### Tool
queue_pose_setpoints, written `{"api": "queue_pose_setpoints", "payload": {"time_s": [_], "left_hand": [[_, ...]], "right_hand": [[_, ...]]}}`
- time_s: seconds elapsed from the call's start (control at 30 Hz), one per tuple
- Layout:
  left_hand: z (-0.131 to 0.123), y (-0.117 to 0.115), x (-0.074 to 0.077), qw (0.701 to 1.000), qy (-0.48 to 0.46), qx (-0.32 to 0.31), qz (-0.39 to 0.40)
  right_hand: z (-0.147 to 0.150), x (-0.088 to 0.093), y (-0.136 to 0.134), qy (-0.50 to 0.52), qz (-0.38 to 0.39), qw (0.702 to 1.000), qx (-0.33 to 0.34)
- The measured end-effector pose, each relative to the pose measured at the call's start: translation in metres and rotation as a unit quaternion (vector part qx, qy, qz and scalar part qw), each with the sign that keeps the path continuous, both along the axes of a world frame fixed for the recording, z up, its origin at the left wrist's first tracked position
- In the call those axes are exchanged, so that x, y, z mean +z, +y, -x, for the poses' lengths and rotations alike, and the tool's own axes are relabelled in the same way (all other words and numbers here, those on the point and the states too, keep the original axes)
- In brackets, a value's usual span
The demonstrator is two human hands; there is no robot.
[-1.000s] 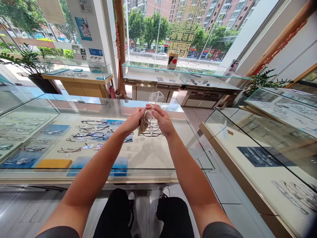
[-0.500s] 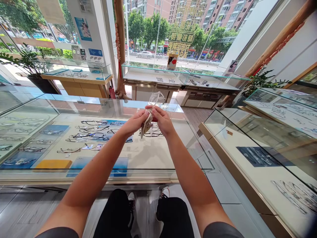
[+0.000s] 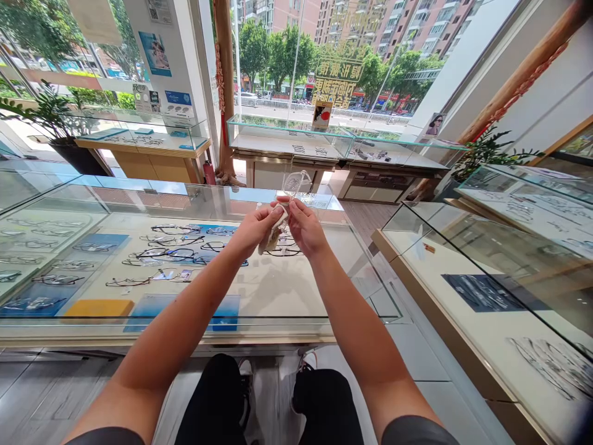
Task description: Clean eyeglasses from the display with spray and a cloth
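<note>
A pair of clear-framed eyeglasses (image 3: 297, 182) is held up above the glass counter, one lens rising beyond my fingertips. My right hand (image 3: 306, 230) pinches the glasses between thumb and fingers. My left hand (image 3: 254, 232) is closed on a beige cleaning cloth (image 3: 269, 243), which hangs down in folds below the thumb. The fingertips of both hands meet at the frame, and part of the glasses is hidden behind them. Whether the cloth touches a lens I cannot make out.
Beneath my hands stands a glass display counter (image 3: 287, 290) holding several eyeglasses (image 3: 167, 254) and a yellow case (image 3: 99, 308). Another glass showcase (image 3: 430, 259) runs along the right. Lower display cases (image 3: 273, 143) line the window ahead. My legs are close to the counter's front edge.
The glasses have shifted slightly right and up with my right hand. The cloth's lower end has swung a little left, and my left fingers have shifted on it.
</note>
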State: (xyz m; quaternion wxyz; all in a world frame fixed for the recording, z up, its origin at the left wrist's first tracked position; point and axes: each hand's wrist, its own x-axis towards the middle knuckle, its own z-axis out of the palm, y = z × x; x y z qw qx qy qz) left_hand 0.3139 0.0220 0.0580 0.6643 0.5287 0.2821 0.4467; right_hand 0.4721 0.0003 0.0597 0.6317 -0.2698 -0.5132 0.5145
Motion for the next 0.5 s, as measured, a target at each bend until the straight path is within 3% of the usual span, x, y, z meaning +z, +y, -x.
{"api": "queue_pose_setpoints", "payload": {"time_s": [0.17, 0.37, 0.5], "left_hand": [[0.0005, 0.0, -0.001, 0.999, -0.029, -0.018, -0.008], [0.0035, 0.0032, -0.0007, 0.995, -0.041, -0.091, 0.024], [0.0061, 0.0017, 0.0023, 0.992, -0.034, -0.122, 0.005]], "right_hand": [[0.0007, 0.0014, -0.0011, -0.017, -0.002, 1.0, -0.014], [-0.0018, 0.0039, -0.0031, -0.016, 0.007, 1.0, -0.018], [-0.0033, 0.0037, -0.0029, -0.008, 0.014, 1.0, -0.013]]}}
